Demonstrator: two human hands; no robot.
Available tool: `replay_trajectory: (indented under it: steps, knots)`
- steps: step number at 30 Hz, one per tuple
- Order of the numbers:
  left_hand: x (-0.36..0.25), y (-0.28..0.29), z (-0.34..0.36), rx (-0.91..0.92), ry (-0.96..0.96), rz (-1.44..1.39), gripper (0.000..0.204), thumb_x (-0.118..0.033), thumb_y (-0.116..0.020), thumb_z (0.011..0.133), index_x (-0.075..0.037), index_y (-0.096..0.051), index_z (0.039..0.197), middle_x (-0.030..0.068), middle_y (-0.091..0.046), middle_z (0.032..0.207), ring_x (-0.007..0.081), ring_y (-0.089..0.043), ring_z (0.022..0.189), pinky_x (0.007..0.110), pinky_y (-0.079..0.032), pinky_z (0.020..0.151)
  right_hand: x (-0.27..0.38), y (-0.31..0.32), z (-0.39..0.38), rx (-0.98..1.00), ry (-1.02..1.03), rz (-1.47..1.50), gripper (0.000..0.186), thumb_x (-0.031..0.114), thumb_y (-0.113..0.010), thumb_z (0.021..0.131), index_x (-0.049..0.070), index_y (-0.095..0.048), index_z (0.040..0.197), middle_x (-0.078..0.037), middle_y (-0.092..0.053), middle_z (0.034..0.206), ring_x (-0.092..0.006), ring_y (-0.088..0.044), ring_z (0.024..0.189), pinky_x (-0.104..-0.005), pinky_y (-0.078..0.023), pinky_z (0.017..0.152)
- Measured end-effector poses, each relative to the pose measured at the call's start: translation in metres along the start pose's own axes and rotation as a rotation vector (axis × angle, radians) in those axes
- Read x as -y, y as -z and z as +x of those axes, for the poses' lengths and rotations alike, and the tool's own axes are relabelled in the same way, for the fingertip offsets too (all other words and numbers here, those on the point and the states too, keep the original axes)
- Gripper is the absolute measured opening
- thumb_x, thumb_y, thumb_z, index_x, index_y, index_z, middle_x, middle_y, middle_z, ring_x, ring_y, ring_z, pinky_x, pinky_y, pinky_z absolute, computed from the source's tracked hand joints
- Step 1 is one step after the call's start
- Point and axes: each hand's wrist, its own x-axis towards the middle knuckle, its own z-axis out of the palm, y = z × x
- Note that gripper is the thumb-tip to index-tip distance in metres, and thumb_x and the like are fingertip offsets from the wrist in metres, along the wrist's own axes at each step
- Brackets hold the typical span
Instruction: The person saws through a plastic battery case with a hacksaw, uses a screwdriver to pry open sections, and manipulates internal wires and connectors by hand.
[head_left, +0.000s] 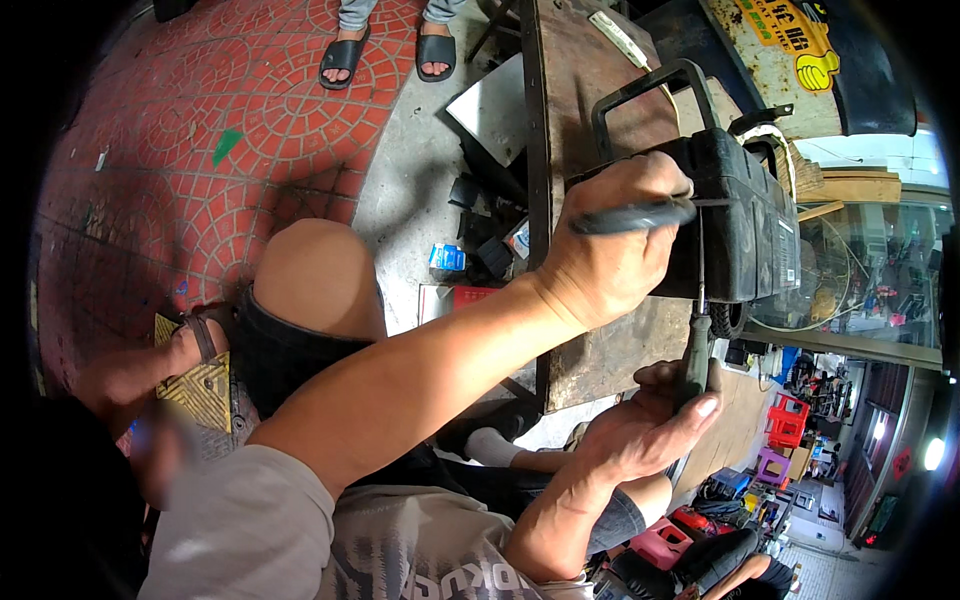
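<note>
My left hand (610, 250) grips a dark-handled tool (625, 217) against the side of a black plastic case (750, 225); the tool's thin metal end reaches across the case, its type unclear. Below it, my right hand (660, 430) holds a grey-green screwdriver (697, 355) upright, its long shaft running up along the case's face. The case has a large handle (650, 90) and rests at a worn wooden bench (590, 360). Part of a dark wheel (730, 322) shows behind the screwdriver.
Another person's sandalled feet (435, 65) stand at the top. A bare knee (310, 270) of someone beside me is at left. A blue-white small box (447, 257) and dark scraps lie on the concrete. Right are a glass display case (860, 280), red stools (785, 420) and workshop clutter.
</note>
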Motion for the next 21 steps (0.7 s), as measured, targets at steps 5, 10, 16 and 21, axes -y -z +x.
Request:
replay_trajectory:
  steps: [5,10,16,21]
  knots:
    - [0.01,-0.01,-0.004,-0.055,-0.087,0.018,0.011,-0.001,-0.065,0.097,0.0,-0.061,0.107,0.0165,-0.068,0.093,0.0341,-0.069,0.085,0.041,-0.055,0.077,-0.005,-0.011,-0.005,-0.05,0.068,-0.035,0.053,0.044,-0.047,0.111,-0.003,-0.054,0.135,-0.014,-0.065,0.095,-0.0184,-0.059,0.077,-0.0292,-0.046,0.068]
    - [-0.005,-0.011,-0.004,-0.07,0.237,-0.036,0.009,-0.006,-0.07,0.098,-0.003,-0.064,0.104,0.0115,-0.068,0.088,0.0201,-0.067,0.082,0.036,-0.053,0.077,-0.004,0.02,0.003,0.223,-0.086,0.268,0.048,0.037,-0.052,0.109,-0.003,-0.052,0.137,-0.016,-0.065,0.097,-0.0201,-0.059,0.082,-0.0314,-0.047,0.071]
    - [-0.012,-0.014,-0.005,-0.102,0.314,-0.119,0.007,-0.006,-0.07,0.098,-0.002,-0.064,0.1,0.0083,-0.065,0.084,0.015,-0.061,0.078,0.034,-0.051,0.074,0.002,-0.021,0.0,-0.166,0.038,0.025,0.053,0.041,-0.051,0.109,-0.002,-0.049,0.14,-0.015,-0.065,0.095,-0.0195,-0.059,0.084,-0.0324,-0.047,0.075]
    - [-0.015,-0.012,-0.004,-0.089,0.366,-0.134,0.008,-0.006,-0.071,0.097,-0.003,-0.064,0.097,0.0072,-0.064,0.082,0.0144,-0.06,0.077,0.034,-0.05,0.073,0.0,0.015,0.005,0.064,-0.064,0.021,0.056,0.045,-0.055,0.107,-0.003,-0.055,0.135,-0.013,-0.065,0.091,-0.0191,-0.059,0.082,-0.0312,-0.046,0.075]
